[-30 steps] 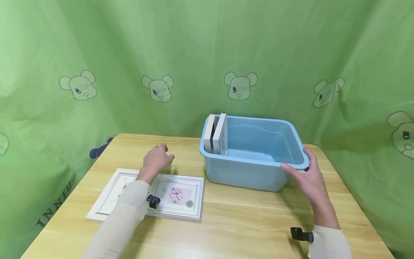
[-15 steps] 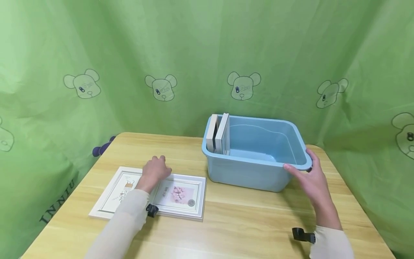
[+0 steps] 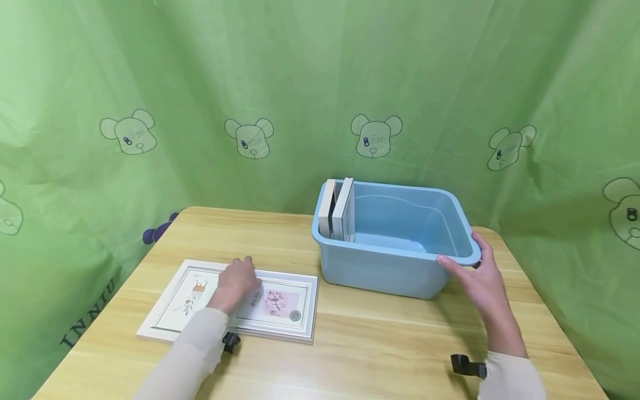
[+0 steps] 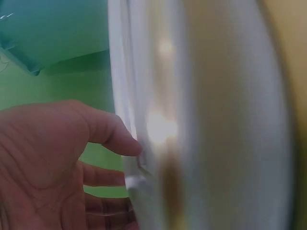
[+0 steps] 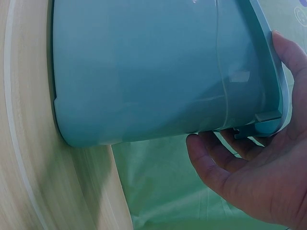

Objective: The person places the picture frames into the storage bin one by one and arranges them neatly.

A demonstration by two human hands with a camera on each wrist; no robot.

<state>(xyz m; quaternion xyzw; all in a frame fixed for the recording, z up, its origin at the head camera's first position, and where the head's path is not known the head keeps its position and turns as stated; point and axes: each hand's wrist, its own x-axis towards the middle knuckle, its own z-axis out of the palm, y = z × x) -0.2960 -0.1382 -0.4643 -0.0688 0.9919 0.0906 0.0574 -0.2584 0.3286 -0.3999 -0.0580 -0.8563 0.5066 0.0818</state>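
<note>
Left hand [image 3: 239, 281] on white picture frame [image 3: 280, 304], right hand [image 3: 480, 278] gripping blue tub [image 3: 380, 272] rim

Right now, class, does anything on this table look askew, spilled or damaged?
Nothing stands out. The picture frames lie flat, two more stand upright inside the blue tub; the left hand rests on a frame, the right hand holds the rim.

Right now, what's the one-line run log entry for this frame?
left hand: on flat picture frame | right hand: holds blue tub rim | two frames upright in tub | wooden table
</note>
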